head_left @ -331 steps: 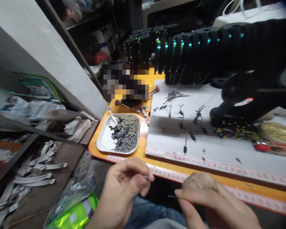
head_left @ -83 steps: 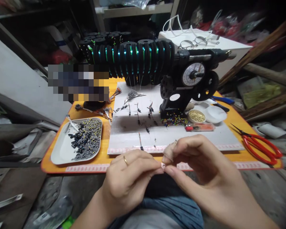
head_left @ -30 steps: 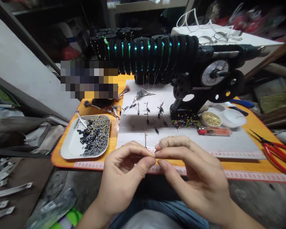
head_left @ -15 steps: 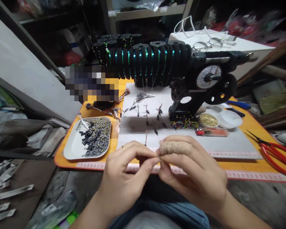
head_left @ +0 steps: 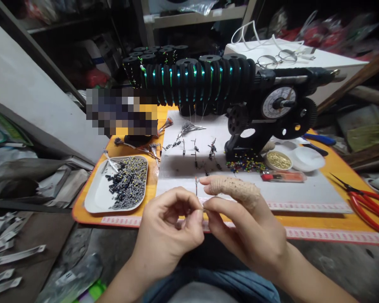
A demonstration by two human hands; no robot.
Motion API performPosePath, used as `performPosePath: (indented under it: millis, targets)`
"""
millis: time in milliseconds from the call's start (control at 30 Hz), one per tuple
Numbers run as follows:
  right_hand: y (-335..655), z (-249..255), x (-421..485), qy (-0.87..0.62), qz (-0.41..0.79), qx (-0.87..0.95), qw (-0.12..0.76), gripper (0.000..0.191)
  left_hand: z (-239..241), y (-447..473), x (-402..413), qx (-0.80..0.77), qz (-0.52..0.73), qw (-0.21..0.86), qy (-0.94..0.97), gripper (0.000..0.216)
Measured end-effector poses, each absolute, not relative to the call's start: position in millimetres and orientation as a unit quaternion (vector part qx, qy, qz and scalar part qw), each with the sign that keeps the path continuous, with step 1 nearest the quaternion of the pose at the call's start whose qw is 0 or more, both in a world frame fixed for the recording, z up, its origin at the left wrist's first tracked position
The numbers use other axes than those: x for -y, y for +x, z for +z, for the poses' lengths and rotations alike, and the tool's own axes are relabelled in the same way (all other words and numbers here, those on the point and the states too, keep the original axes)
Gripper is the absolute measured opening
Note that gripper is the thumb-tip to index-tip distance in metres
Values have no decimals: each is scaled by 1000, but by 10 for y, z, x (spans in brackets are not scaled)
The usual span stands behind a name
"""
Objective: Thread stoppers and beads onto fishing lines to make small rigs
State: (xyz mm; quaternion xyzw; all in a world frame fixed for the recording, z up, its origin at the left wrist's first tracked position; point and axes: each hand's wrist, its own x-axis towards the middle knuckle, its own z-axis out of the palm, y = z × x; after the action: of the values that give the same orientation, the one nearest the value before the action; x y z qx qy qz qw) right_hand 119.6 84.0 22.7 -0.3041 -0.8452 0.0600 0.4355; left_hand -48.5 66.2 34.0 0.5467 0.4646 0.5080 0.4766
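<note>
My left hand (head_left: pixel 173 227) is closed, with thumb and index finger pinched on something too small to make out. My right hand (head_left: pixel 251 225) meets it fingertip to fingertip, its thumb and middle finger pinched at the same spot. Beige tape wraps my right index finger, which is raised apart from the pinch. Just beyond my fingertips a thin piece with an orange tip (head_left: pixel 196 185) lies on the white board (head_left: pixel 173 185). Several small dark parts on wires (head_left: pixel 196 148) are scattered farther back on the board.
A white tray (head_left: pixel 94 195) of grey and black pieces stands at left. Behind the board is a black machine (head_left: pixel 240 120) with a dial. At right lie a dish of gold bits (head_left: pixel 278 160), colourful beads (head_left: pixel 244 164), a red-capped clear case (head_left: pixel 282 176) and red-handled pliers (head_left: pixel 366 202).
My right index finger has lifted away from the pinch and straightened. Both hands have shifted slightly left, and my left fingers have curled more. The view has moved a little.
</note>
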Motion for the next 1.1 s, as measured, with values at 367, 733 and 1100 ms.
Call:
performPosePath:
  millis: [367,733,1100]
  targets:
    - [1108,255,-756,-353,112,780,504,28,275,-490,-684,-395,524,635,408,9]
    - [1137,193,-707,-394,251,723,508,16,173,-482,-507,-446,552,467,527,13]
    - [1172,188,-655,-395,309,719,482,12,178,-550,-530,-418,504,236,718,28]
